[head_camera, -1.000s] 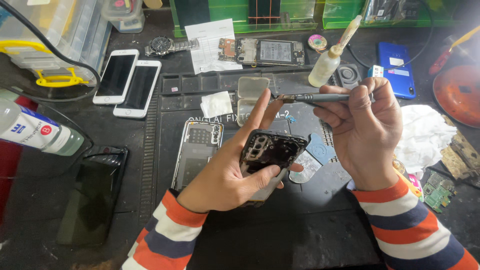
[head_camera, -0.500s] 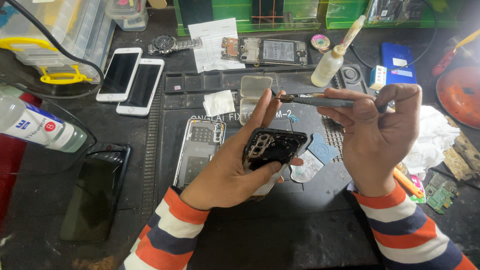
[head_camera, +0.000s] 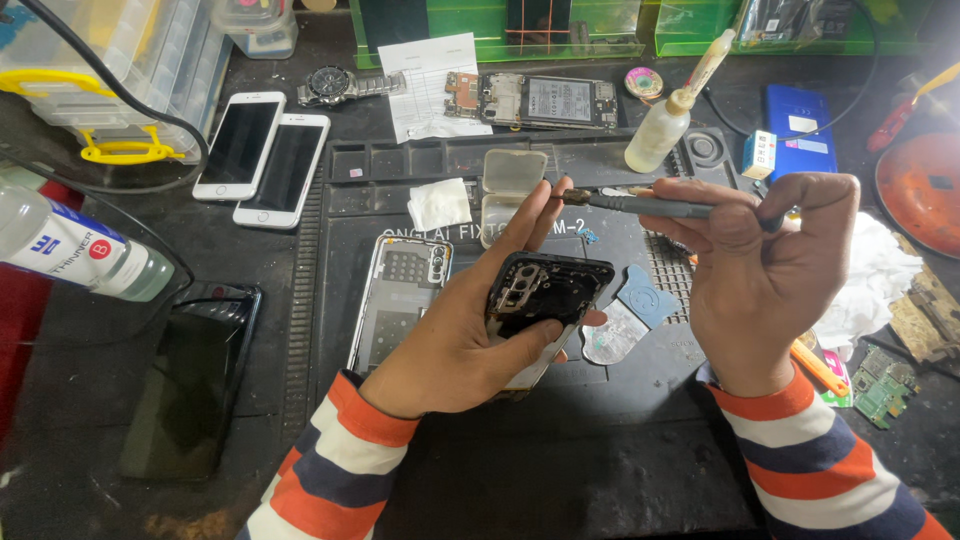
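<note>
At the far left a clear bottle (head_camera: 85, 255) lies on its side, and a dark phone (head_camera: 195, 385) lies flat below it. Two white phones (head_camera: 262, 155) rest side by side higher up on the black work mat (head_camera: 600, 470). Next comes a silver phone frame (head_camera: 395, 300), lying open on the surface.

The left hand (head_camera: 455, 335) is in the middle. Its fingers are wrapped around a black phone back (head_camera: 545, 295) with a camera part showing, and they hold it tilted up, above the mat. One finger reaches up and touches the tip of the screwdriver (head_camera: 650, 207).

The right hand (head_camera: 765, 270) holds the screwdriver's grey handle level, with the fingers closed tight around it. The tip points left, just above the phone back.

To do this well, I think the left hand should keep the phone back very still and the tool should move slowly, because any small screw could drop and get lost.

Behind the tool stands a small squeeze bottle (head_camera: 660, 130). A white cloth (head_camera: 880, 285) lies at the right.
</note>
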